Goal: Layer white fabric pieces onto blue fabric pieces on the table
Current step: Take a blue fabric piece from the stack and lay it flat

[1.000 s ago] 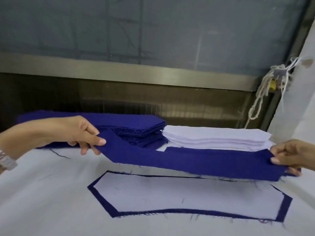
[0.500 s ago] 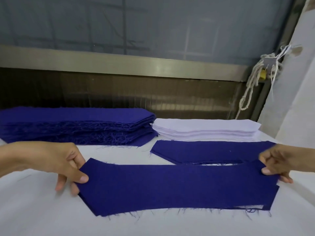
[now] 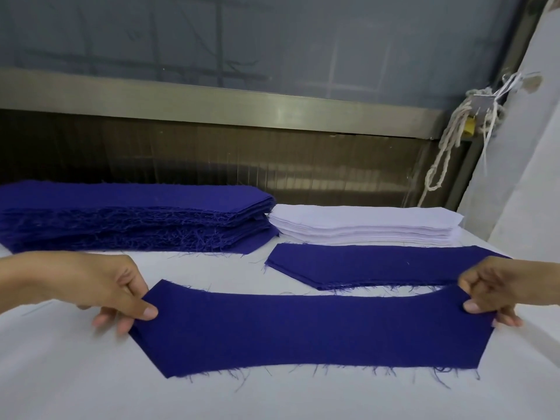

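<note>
Pinching opposite ends of a long, frayed dark-blue fabric piece (image 3: 309, 331), the left hand (image 3: 100, 286) and right hand (image 3: 497, 289) hold it over the near white table (image 3: 75, 383). Farther back lie another blue piece (image 3: 363, 265), a blue stack (image 3: 127, 216) at left and a white fabric stack (image 3: 363, 225) at right.

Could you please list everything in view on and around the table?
held blue piece: one, dark blue, front centre of table.
second blue piece: one, dark blue, flat behind it, right.
blue stack: one, dark blue, back left.
white stack: one, white, back right, beside blue stack.
table: one, white, under everything.
cord bundle: one, off-white, hanging far right.
left hand: one, pinches held piece's left end.
right hand: one, pinches its right end.
</note>
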